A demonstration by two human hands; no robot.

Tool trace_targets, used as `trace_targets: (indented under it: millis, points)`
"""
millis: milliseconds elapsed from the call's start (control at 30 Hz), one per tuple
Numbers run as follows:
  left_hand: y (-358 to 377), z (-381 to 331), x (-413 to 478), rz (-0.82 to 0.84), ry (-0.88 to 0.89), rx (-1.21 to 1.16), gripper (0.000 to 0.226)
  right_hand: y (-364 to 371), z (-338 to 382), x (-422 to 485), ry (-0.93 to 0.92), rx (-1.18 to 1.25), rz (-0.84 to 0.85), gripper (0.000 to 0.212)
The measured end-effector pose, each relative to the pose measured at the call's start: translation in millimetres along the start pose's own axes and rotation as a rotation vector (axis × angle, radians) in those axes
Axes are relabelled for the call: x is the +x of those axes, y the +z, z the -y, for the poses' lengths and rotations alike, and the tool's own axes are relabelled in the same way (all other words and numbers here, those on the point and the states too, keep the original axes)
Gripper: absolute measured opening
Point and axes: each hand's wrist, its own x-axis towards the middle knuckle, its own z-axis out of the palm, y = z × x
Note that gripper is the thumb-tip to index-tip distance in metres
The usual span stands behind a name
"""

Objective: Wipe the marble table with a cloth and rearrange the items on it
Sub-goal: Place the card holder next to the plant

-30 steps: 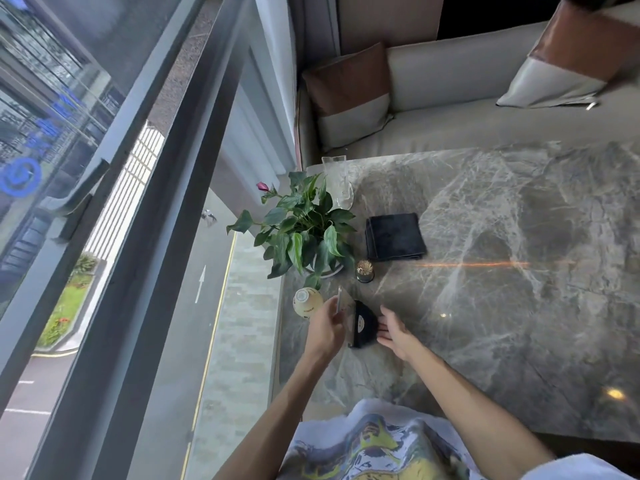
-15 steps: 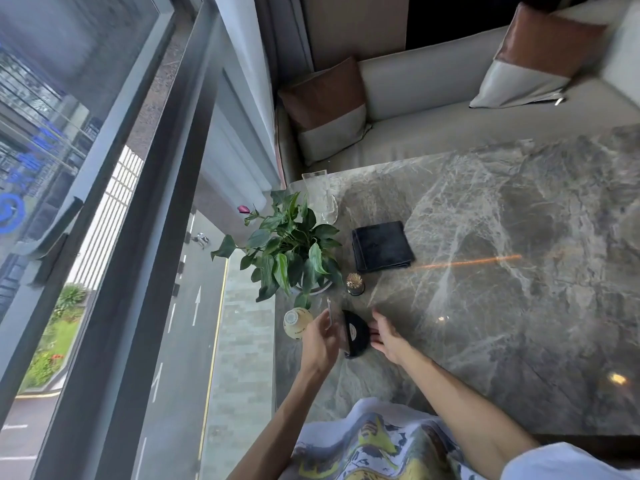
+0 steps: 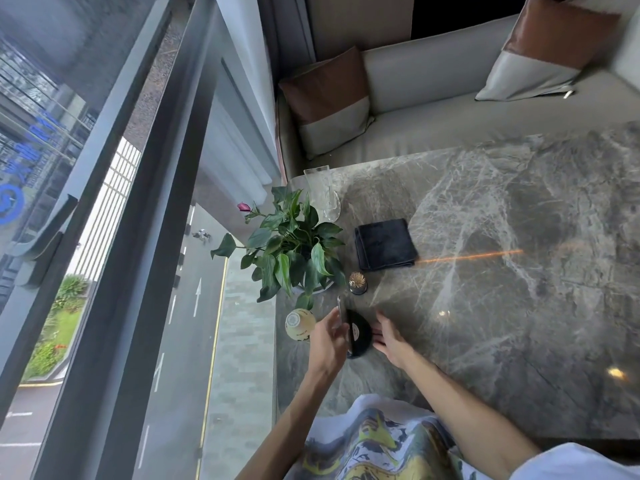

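Right now you're working the near-left corner of the marble bench (image 3: pixel 519 306), both hands on a black rounded item (image 3: pixel 358 336) standing on edge. Your left hand (image 3: pixel 327 344) is curling loosely around a thin upright card or plate (image 3: pixel 342 311) beside it; whether it's really gripping I can't tell. Your right hand (image 3: pixel 389 336) is lying open and flat, fingers touching the black item's far side, holding nothing.

The folded dark cloth (image 3: pixel 386 244) is sitting untouched further up the bench, well apart from both hands, so rearranging looks like the step in hand.

Risks, as I'm judging them:
- The black item is balancing on edge between your hands; easing off one side is likely letting it tip or roll.
- The cream bottle (image 3: pixel 300 323) is standing just beside your left hand and near the bench edge on the window side. A stray wrist nudge could be knocking it over.
- The toothpick holder (image 3: pixel 357 283) is sitting just beyond the black item, easy to spill if you're pushing forward.

Also crowding the area: the potted plant (image 3: pixel 294 258), leaves hanging over the thin card, and a clear glass stand (image 3: pixel 323 195) behind it at the far corner.
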Motion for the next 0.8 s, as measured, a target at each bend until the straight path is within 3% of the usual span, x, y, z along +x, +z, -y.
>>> trace_targets:
  millis: [600,700,800]
  points:
    - [-2,-13,-8,-0.01,-0.069,-0.008,0.029,0,-1,-3,0.006,-0.024,0.0,0.061]
    - [-2,-16,-8,-0.007,-0.083,0.038,0.02,-2,2,-9,0.008,-0.045,0.013,0.062]
    - [-1,-24,-13,0.004,-0.058,0.242,0.038,-12,7,-18,-0.006,-0.117,0.011,0.069]
